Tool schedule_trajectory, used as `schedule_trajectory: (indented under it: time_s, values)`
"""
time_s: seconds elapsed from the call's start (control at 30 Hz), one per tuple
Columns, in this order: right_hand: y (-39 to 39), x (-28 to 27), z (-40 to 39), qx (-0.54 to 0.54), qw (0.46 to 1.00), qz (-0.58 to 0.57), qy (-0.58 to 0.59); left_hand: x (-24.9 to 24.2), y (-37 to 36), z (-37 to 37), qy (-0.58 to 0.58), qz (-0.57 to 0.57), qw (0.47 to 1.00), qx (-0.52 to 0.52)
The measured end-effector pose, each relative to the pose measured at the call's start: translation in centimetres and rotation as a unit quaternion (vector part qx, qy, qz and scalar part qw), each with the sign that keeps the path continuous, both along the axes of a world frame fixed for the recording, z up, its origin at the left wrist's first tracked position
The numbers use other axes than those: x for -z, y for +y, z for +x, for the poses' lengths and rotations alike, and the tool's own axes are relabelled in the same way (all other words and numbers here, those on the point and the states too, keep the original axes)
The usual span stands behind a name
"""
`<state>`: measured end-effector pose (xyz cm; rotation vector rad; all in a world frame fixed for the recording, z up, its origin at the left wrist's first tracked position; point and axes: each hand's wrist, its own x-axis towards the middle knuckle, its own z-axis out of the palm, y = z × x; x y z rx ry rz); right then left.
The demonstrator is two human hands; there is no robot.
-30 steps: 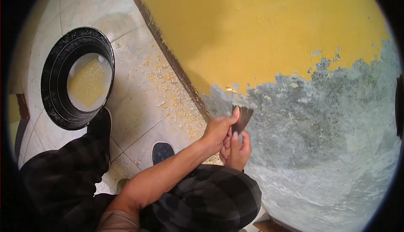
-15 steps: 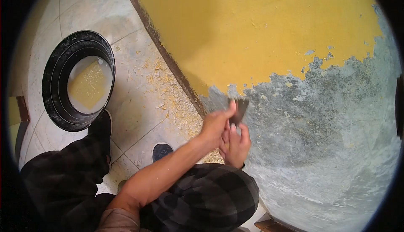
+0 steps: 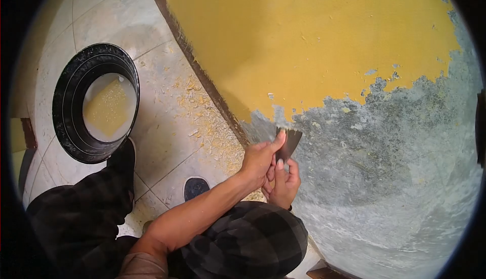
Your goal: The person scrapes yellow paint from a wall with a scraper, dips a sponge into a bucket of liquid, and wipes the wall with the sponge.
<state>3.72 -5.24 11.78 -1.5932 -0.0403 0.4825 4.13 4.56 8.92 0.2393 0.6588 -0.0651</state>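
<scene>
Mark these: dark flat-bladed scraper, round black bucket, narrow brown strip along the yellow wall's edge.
Dark flat-bladed scraper [image 3: 291, 144], head view: exposed face of the blade.
Round black bucket [image 3: 70, 108], head view: inner side wall, picture left.
Narrow brown strip [image 3: 196, 67], head view: partway along its length.

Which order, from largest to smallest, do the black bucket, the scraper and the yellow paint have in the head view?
1. Yellow paint
2. Black bucket
3. Scraper, only its visible part; the hands cover some.
</scene>
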Motion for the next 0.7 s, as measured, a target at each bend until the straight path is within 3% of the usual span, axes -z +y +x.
schedule_trajectory:
  time_s: [0.1, 0.23, 0.4, 0.5, 0.7]
  values:
    - [2.9, -1.4, 2.0, -0.043, 0.998, 0.042, -0.022, -1.4, 2.2, 1.1, -0.037, 0.027, 0.995, -0.085]
    - [2.2, -1.1, 0.8, -0.031, 0.998, 0.042, -0.022, -2.0, 2.1, 0.1, -0.019, 0.023, 0.999, -0.033]
    - [-0.7, -0.1, 0.4, -0.005, 0.999, 0.026, -0.025, -0.3, -1.3, 0.5, -0.021, 0.042, 0.999, -0.023]
    - [1.7, -1.3, 2.0, -0.05, 0.997, 0.051, -0.038, -1.5, 0.8, 1.3, -0.032, 0.029, 0.994, -0.096]
    - [1.1, -1.7, -0.1, -0.014, 0.998, 0.037, -0.047, -1.6, -0.1, 0.2, -0.034, 0.013, 0.998, -0.048]
